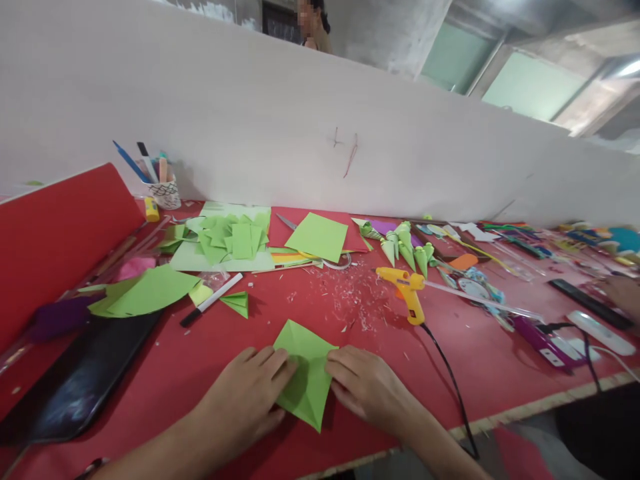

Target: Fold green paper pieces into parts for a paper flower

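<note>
A light green square of paper (306, 380) with crease lines lies on the red tabletop in front of me, one corner pointing towards me. My left hand (250, 383) grips its left corner, fingers curled over the edge. At the right corner my right hand (363, 380) pinches the paper with bent fingers. Just beyond my left hand rest a small folded green paper triangle (237, 304) and a white marker with a black cap (213, 300). Further off, a larger green sheet (317, 237) partly covers a pair of scissors (286, 221).
A yellow glue gun (406, 290) with a trailing black cord lies to the right, near green paper cones (406, 247) and a purple power strip (547, 343). Cut green squares (243, 240) are piled at the back left. Another person's hand (625, 293) shows at the right edge.
</note>
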The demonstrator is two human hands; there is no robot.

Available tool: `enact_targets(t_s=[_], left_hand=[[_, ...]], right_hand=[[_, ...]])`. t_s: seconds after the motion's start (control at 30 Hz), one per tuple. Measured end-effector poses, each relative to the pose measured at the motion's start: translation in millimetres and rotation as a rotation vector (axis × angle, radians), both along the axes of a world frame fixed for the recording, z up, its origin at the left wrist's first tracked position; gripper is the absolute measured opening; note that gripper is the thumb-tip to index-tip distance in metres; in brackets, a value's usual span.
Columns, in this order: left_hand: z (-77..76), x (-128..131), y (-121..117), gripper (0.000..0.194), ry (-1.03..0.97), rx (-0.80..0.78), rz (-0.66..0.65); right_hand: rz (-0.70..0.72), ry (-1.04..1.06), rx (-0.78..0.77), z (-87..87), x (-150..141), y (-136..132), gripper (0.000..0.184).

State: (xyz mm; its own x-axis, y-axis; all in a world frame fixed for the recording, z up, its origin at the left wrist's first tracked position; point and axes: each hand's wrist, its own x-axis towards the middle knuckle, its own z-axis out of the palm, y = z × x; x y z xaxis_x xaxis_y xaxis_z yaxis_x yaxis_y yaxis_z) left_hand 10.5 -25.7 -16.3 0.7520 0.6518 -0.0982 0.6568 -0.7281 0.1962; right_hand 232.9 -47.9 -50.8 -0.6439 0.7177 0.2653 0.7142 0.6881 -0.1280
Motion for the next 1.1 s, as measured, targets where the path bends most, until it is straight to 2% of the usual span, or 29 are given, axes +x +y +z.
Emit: enact_targets(t_s=[0.13,0.27,0.43,0.57,0.73,0.93,1.1], left_hand=[[-9.7,-1.8,2.7,0.034,-0.006,0.040,-0.045],[-11.0,-9.9,-1.7,0.032,-0.078,0.018,-0.023],[-16.5,-15.9,-11.0,0.023,-0.193,-0.012,0.162],[-24.6,-16.0,-12.4,0.028,-0.154,-0.004,0.295],[-22.6,-14.6,-10.1,0.028,-0.099,-0.069,0.427],[-26.8,-9.5,-11.6,0.024,0.031,0.058,0.504],[-32.4,-6.4,-12.0,0.023,0.103,0.161,0.511]], right_hand=[[-0.030,-0.063,-0.053,6.9,-3.3,2.0,0.021],[-0.046,-0.004,-0.149,13.1,-10.1,6.4,0.015],[-0.161,0.031,-0.309,14.8,-24.4,6.3,0.011],[-0.239,0.124,-0.349,14.1,-29.5,6.1,0.012],[-0.277,0.258,-0.426,16.1,-26.9,10.1,0.014],[-0.480,0.219,-0.324,8.3,-34.3,12.7,0.020],[-0.524,0.113,-0.229,3.1,-38.8,13.9,0.019]])
